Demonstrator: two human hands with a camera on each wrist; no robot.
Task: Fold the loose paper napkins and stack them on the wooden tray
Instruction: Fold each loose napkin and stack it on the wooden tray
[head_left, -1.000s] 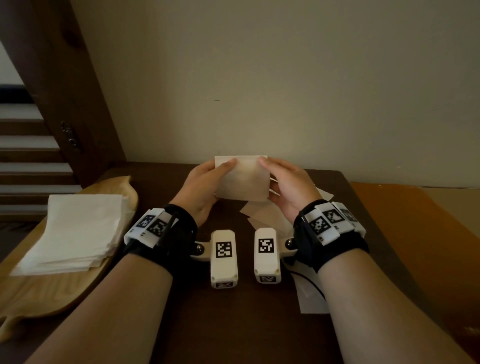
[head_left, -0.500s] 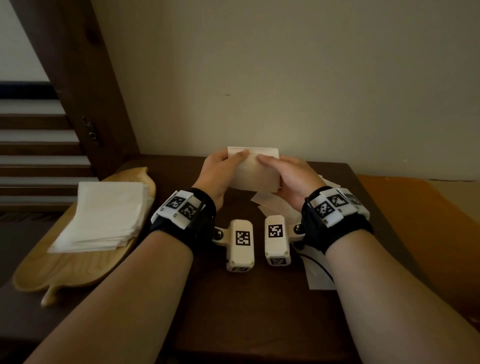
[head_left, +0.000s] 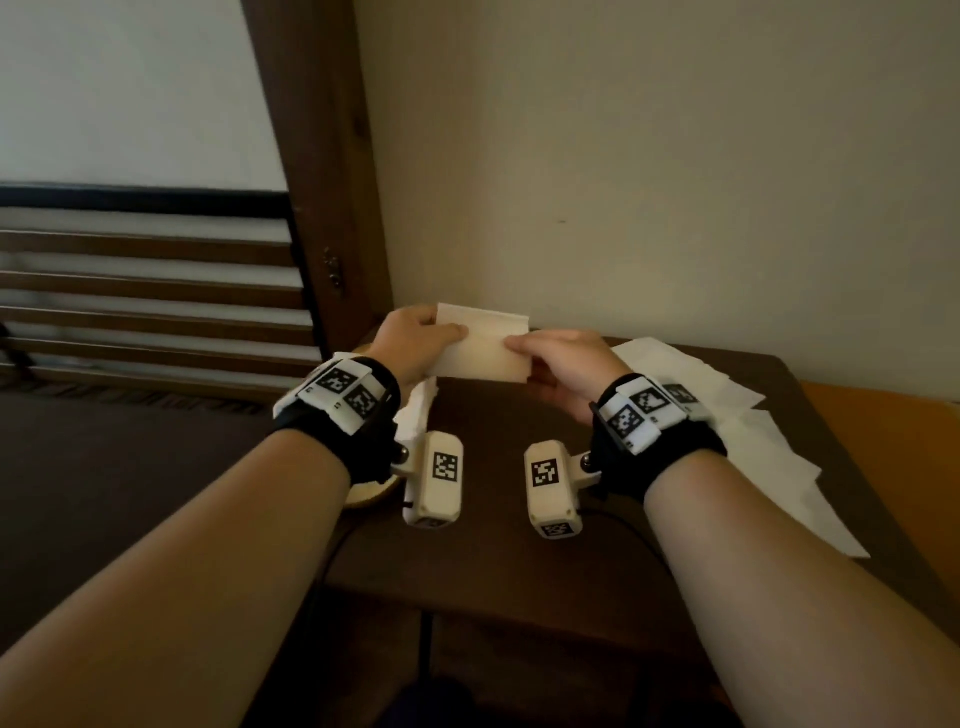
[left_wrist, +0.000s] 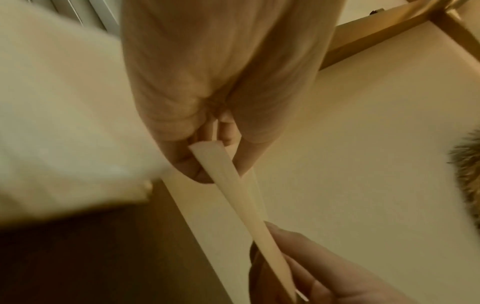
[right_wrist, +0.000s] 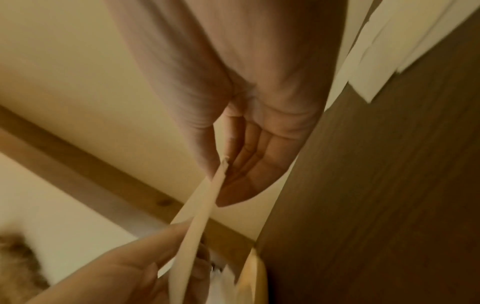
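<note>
The fingers (head_left: 457, 329) of the left hand (head_left: 410, 343) are pinching the left edge of a folded, cream-white rectangular paper napkin (head_left: 480, 345), thumb on the near face and the other fingers behind it. The fingers (head_left: 511, 343) of the right hand (head_left: 566, 369) are pinching the right edge in the same manner. The left wrist view is showing the napkin edge-on as a thin, doubled strip running between the two hands, its layers parting slightly at the left end.

The napkin is being held in the air above the far left part of the dark brown wooden surface (head_left: 493, 519), clear of everything below it. Directly beneath the left wrist, a stack of white folded napkins (head_left: 415, 415) is lying on the light wooden tray (head_left: 371, 493); only a small part of the tray rim is showing, the arm hiding the rest.

To the right, several loose, unfolded white paper napkins (head_left: 753, 447) are lying overlapped on the surface.

Judged from this layout, the task is partly complete: a number of napkins are already stacked, one is folded and appears ready for placing on the stack, and the loose ones at the right are still awaiting folding. The exact count remaining cannot be determined.
</note>
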